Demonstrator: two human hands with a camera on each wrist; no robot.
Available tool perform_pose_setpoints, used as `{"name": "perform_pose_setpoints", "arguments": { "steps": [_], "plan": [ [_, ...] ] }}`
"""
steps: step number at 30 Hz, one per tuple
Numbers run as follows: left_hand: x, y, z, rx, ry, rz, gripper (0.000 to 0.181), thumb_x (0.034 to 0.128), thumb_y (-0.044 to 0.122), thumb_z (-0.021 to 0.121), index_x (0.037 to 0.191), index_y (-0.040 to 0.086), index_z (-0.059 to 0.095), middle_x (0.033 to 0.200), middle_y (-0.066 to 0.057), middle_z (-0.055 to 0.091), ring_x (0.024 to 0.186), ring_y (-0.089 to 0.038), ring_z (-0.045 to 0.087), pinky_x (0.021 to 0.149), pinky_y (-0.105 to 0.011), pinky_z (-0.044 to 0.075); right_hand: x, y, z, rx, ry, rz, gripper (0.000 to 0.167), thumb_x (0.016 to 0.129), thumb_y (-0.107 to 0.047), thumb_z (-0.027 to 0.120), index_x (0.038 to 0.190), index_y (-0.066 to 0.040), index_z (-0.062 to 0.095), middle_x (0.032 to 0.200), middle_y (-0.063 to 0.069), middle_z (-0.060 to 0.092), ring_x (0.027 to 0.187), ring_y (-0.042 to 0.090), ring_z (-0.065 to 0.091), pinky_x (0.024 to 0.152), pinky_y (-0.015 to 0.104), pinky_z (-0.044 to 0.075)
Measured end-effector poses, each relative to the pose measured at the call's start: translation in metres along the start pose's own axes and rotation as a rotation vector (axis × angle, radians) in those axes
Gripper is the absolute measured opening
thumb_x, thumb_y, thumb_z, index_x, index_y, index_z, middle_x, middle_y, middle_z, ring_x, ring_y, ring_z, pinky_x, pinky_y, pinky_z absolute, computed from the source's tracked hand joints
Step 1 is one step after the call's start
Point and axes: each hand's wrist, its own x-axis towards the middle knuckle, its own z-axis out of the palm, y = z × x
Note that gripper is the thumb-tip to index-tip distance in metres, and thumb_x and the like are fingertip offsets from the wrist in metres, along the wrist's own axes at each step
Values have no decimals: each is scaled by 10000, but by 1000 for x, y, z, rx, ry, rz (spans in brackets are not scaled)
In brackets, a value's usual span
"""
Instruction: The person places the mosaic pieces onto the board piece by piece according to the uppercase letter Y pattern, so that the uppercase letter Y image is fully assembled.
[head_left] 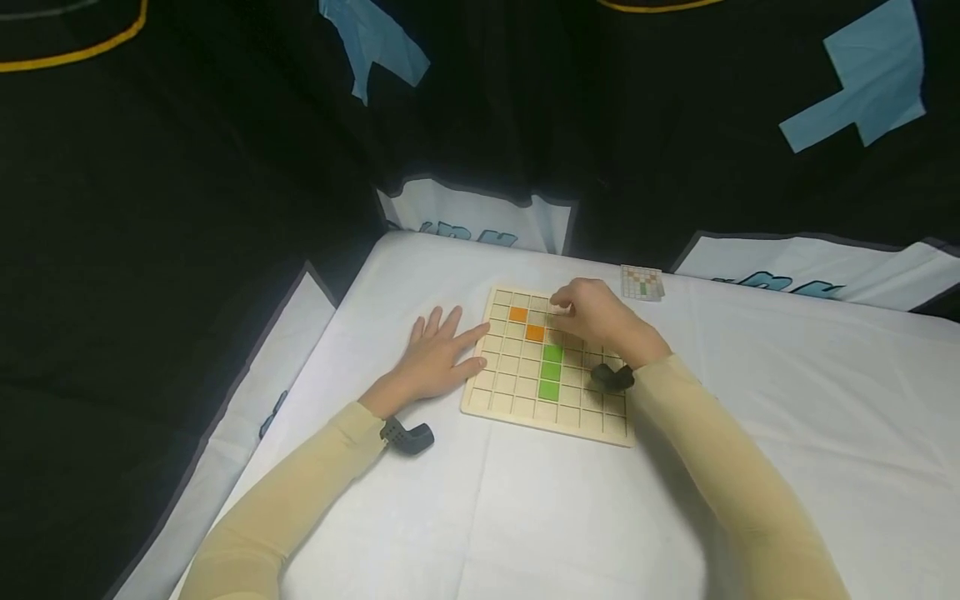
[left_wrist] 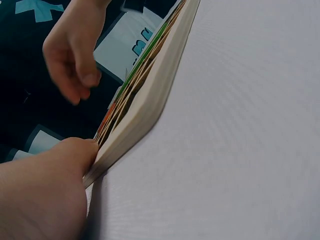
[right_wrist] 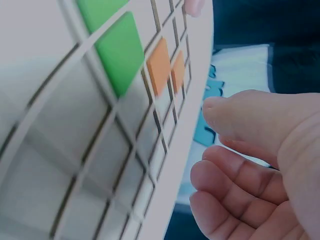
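Note:
A square wooden grid board (head_left: 510, 383) lies on the white table. Two orange tiles (head_left: 535, 333) sit diagonally in its cells, and below them a column of three green tiles (head_left: 551, 371). My left hand (head_left: 431, 358) rests on the cloth with fingers spread; its thumb and index finger touch the board's left edge. In the left wrist view the left thumb (left_wrist: 75, 152) is against the board's corner. Over the board's far part hovers my right hand (head_left: 596, 312), fingers loosely bent. The right wrist view shows the right thumb (right_wrist: 240, 117) above the curled fingers, with nothing visible between them.
A small card (head_left: 641, 283) with a coloured grid pattern lies beyond the board, near the table's far edge. White cloth (head_left: 480, 508) covers the table. Black curtains (head_left: 225, 167) with blue tape (head_left: 862, 75) hang behind and at the left.

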Motion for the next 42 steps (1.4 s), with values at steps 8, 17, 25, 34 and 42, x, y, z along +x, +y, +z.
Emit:
{"name": "perform_pose_setpoints", "arguments": {
  "steps": [8,17,25,34,42],
  "plan": [
    [1,-1,1,-3,0,-2,630,1030,515,470,1604,287,343,1709,-224,107,1573,-499,-15,1253,-680,-2,-45,22,-16,-29,65,5,298,898,-32,695,1175,75,720,1101,238,735,889,330,684,790,443,580],
    [0,-1,2,-16,15,-3,629,1025,504,484,1598,280,357,1705,-230,121,1572,-505,-7,1250,-685,1,-86,40,-22,-64,135,7,252,856,-5,697,1095,58,744,983,202,742,807,294,651,707,380,536],
    [1,-1,3,-13,14,-5,632,1026,511,477,1601,283,349,1707,-225,117,1574,-495,-11,1255,-675,-7,-111,44,-24,-40,174,60,291,873,-69,759,1134,59,733,998,203,722,807,255,612,668,323,485],
    [1,-1,3,-8,9,4,629,1025,508,478,1601,288,351,1707,-226,122,1574,-500,-4,1254,-678,4,-123,48,-18,-30,172,131,313,843,-36,779,1141,50,735,974,186,710,820,259,603,667,307,480],
    [1,-2,4,-1,20,9,633,1025,507,479,1602,279,349,1703,-238,121,1568,-513,-1,1248,-689,1,-125,57,-9,-20,187,138,302,820,0,775,1116,50,744,950,169,709,784,229,580,652,299,469]
  ]
}}
